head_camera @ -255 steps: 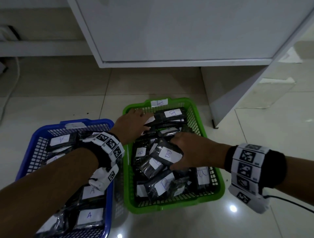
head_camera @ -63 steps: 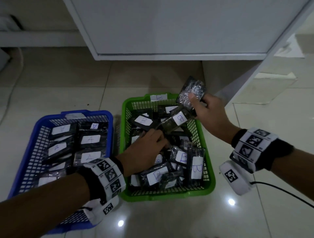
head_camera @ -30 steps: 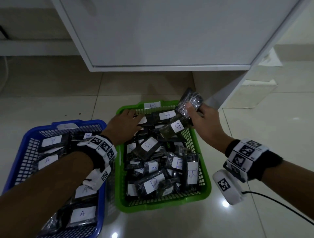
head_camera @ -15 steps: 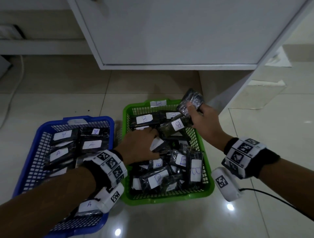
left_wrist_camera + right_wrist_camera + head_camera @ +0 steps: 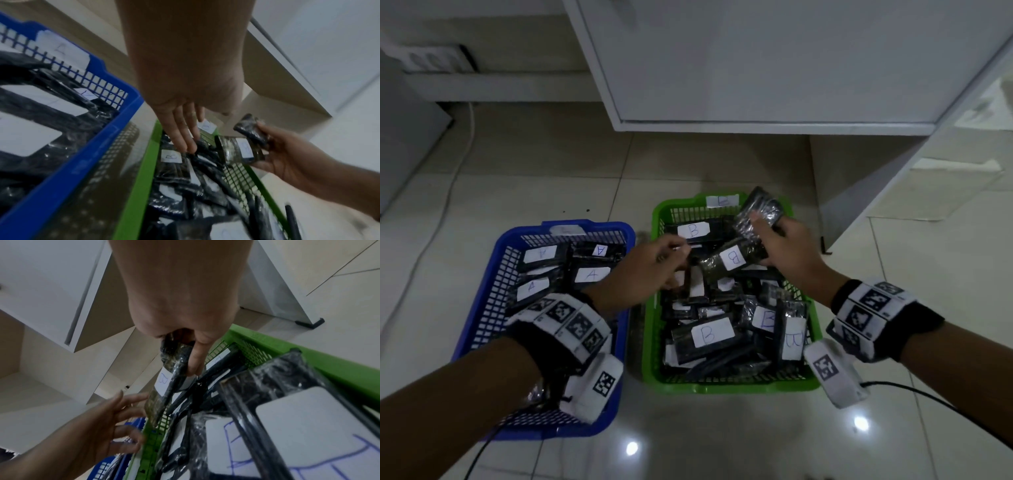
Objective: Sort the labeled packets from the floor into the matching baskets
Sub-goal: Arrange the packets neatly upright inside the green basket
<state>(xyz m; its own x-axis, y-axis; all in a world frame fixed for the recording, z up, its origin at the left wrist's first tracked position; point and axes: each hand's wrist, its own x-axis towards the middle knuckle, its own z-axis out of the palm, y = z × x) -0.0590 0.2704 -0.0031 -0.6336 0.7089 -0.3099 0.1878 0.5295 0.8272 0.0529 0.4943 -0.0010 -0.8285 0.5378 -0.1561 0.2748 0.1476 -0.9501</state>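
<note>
The right hand (image 5: 787,246) grips two black plastic-wrapped packets (image 5: 729,262); the lower, B-labelled one's long axis points toward eight o'clock. The left hand (image 5: 650,270), fingers loose and empty, lies just beside its tip at nine o'clock, over the green plastic basket (image 5: 650,342).

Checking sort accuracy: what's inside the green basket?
Green basket: black packets piled loosely, every readable label B. Lower layers and face-down labels are hidden.

green basket (image 5: 652,346) tag, 12 o'clock rim: B
green basket packets (image 5: 711,334): B
blue basket (image 5: 482,301) packets (image 5: 592,274): A
packet in right hand (image 5: 789,250): B (image 5: 734,257)
</note>
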